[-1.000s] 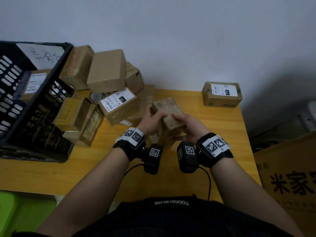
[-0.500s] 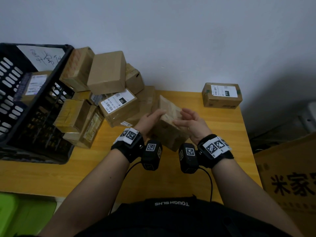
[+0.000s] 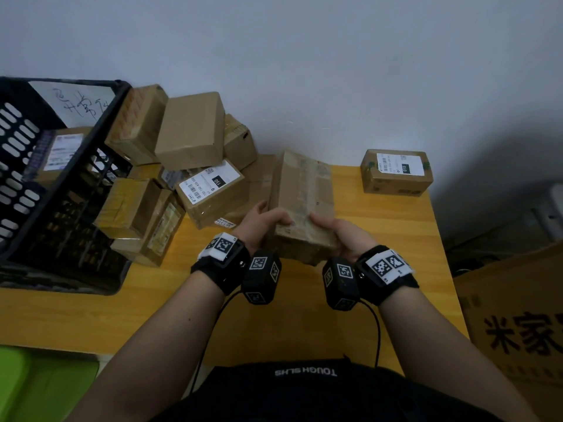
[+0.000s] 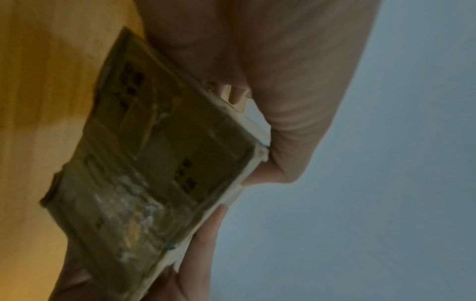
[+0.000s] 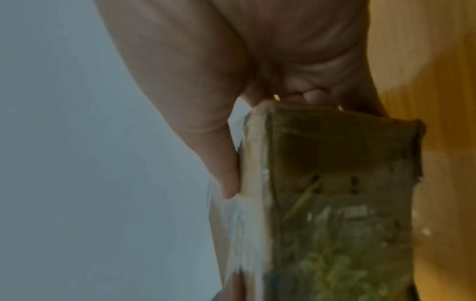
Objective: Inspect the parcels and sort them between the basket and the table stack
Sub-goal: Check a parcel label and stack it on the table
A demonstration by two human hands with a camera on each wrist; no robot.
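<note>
A taped brown parcel (image 3: 301, 196) is held above the wooden table (image 3: 152, 306), its long side pointing away from me and its plain taped face up. My left hand (image 3: 263, 219) grips its near left edge, thumb on top. My right hand (image 3: 338, 228) grips the near right edge the same way. In the left wrist view the parcel (image 4: 154, 173) shows its underside with dark print. The right wrist view has my thumb pressed on the parcel (image 5: 335, 203). A black slatted basket (image 3: 45, 208) at the left holds a labelled parcel (image 3: 61, 153).
A heap of cardboard parcels (image 3: 189, 166) lies between the basket and the held parcel. One labelled parcel (image 3: 396, 172) sits alone at the table's far right corner. A large printed carton (image 3: 518, 330) stands off the table's right edge. A white wall is behind.
The parcel has been turned in both hands: first low and flat with fingers over it, then tipped on edge, now lifted lengthwise with its plain taped face up.
</note>
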